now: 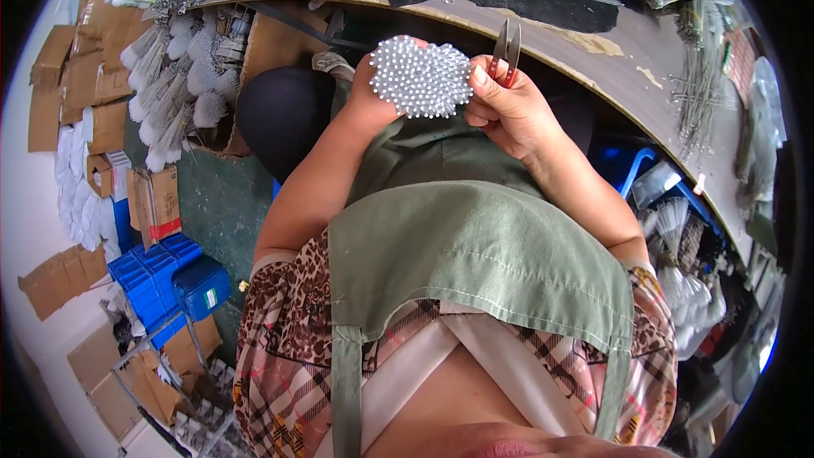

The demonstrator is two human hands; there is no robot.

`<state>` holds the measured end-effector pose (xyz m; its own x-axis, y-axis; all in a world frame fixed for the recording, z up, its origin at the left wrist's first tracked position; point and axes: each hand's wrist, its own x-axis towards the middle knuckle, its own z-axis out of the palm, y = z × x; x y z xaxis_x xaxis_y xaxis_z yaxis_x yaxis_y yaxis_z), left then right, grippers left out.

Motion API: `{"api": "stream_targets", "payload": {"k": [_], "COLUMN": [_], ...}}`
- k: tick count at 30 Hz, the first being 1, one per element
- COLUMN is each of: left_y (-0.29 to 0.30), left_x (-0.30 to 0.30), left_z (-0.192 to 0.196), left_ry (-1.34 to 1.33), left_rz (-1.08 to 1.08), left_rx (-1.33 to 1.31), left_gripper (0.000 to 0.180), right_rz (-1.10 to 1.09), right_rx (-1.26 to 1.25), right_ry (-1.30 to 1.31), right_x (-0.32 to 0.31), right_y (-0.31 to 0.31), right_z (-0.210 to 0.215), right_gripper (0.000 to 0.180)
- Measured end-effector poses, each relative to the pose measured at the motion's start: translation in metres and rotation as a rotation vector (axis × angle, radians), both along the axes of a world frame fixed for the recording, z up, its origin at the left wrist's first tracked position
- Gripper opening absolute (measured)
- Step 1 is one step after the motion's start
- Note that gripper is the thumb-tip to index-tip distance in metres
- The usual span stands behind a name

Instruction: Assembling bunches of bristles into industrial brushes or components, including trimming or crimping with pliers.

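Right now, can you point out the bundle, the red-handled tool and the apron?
Bundle (421,78): head view, middle of its white-dotted face.
Red-handled tool (514,49): head view, on one metal blade.
Apron (483,233): head view, middle of its green bib.

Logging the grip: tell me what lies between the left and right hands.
In the head view, a bundle of white-tipped ends lies between the left hand and right hand.

The tight bundle of white-tipped strands (421,76) is gripped in the left hand (366,89), its dotted end facing up, grey between the tips, outline rounded but uneven. At its right edge, the red-handled snips (506,53) jut from the right hand's (513,106) curled fingers, pointed metal blades slightly parted, aimed away from the body.
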<state>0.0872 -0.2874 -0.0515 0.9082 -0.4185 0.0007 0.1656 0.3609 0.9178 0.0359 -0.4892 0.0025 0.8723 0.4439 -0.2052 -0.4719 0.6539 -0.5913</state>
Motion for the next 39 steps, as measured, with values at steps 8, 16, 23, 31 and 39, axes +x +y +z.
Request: {"api": "stream_targets", "payload": {"k": [8, 16, 23, 31, 39], "left_y": [0.002, -0.001, -0.007, -0.007, -0.009], "left_x": [0.001, -0.008, -0.011, -0.016, -0.018], "left_z": [-0.004, 0.024, 0.044, 0.037, 0.050], "left_ry": [-0.084, 0.024, -0.123, 0.081, -0.156], "left_rz": [0.014, -0.191, -0.415, -0.539, -0.589], "left_rx": [0.162, 0.261, 0.552, 0.381, 0.555], "left_gripper": [0.033, 0.018, 0.015, 0.017, 0.017], "right_rz": [0.051, 0.218, 0.466, 0.591, 0.682], "right_rx": [-0.009, -0.269, -0.628, -0.902, -1.074], "right_ry": [-0.028, -0.028, -0.148, -0.244, -0.262], "right_x": [0.003, 0.006, 0.001, -0.002, 0.003], "right_y": [-0.005, -0.047, -0.068, -0.068, -0.069], "right_z": [-0.001, 0.019, 0.065, 0.077, 0.081], "right_gripper": [0.020, 0.051, 0.051, 0.049, 0.047]}}
